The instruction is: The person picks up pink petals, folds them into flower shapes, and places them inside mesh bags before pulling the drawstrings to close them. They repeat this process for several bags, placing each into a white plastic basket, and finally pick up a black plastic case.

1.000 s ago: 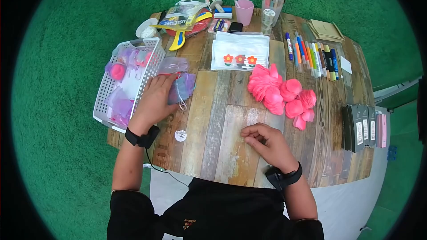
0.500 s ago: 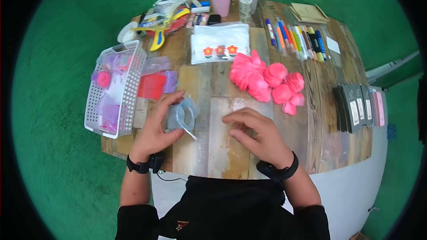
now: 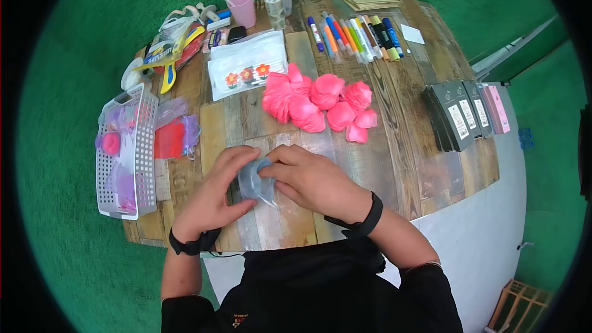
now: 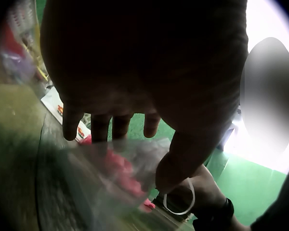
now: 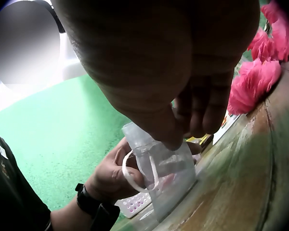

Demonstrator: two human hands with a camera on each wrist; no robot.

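A pale blue sheer pouch [image 3: 251, 184] with a white cord stands between the two hands over the near part of the wooden table. The left hand [image 3: 213, 194] holds its left side between thumb and fingers. At its upper right edge, the right hand [image 3: 317, 183] pinches the rim with thumb and fingertips. In the right wrist view the pouch [image 5: 171, 180] hangs below the right fingers, its cord loop [image 5: 130, 175] at the side. The left wrist view shows the sheer fabric [image 4: 115, 178] blurred beneath the left hand.
Pink petal stacks [image 3: 302, 102] lie beyond the hands. A white basket [image 3: 146, 154] with purple pouches stands at the left, beside a red pouch [image 3: 169, 140]. Farther back are a flower-printed bag [image 3: 246, 65] and markers [image 3: 357, 37]; black boxes [image 3: 450, 114] stand at the right.
The left hand has brought the blue pouch away from beside the basket. My right hand has moved left and taken hold of its rim. The head view has shifted to the right.
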